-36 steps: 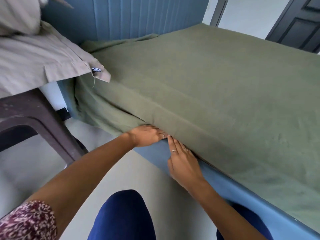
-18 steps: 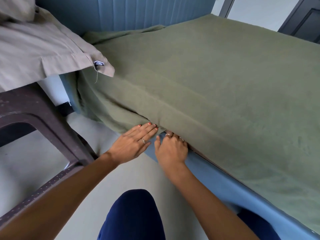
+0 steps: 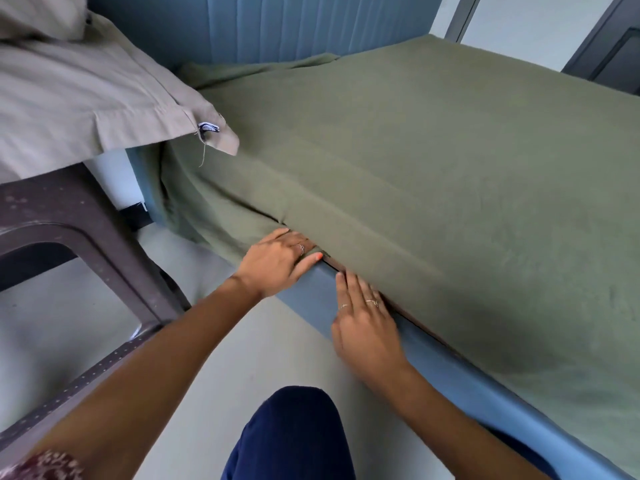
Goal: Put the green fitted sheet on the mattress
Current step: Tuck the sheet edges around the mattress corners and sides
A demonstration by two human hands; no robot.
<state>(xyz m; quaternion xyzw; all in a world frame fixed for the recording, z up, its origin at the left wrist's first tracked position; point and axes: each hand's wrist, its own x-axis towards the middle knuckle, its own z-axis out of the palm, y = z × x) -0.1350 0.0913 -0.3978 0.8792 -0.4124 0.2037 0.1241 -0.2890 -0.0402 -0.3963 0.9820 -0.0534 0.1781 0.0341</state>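
Observation:
The green fitted sheet covers the mattress top and its near side. At the head corner it hangs in loose folds over the blue bed frame. My left hand lies flat against the sheet's lower edge, fingertips hidden under the fabric where mattress meets frame. Just to its right, my right hand rests flat on the frame's side. Its straight fingers reach into the gap under the mattress edge.
A dark brown plastic table stands close on the left, carrying a beige folded cloth whose corner overhangs the sheet. The blue padded headboard rises behind. My knee in dark blue trousers is over the pale floor.
My left hand has pushed forward, its fingertips now under the sheet edge. My right hand has slid right along the frame and flattened out.

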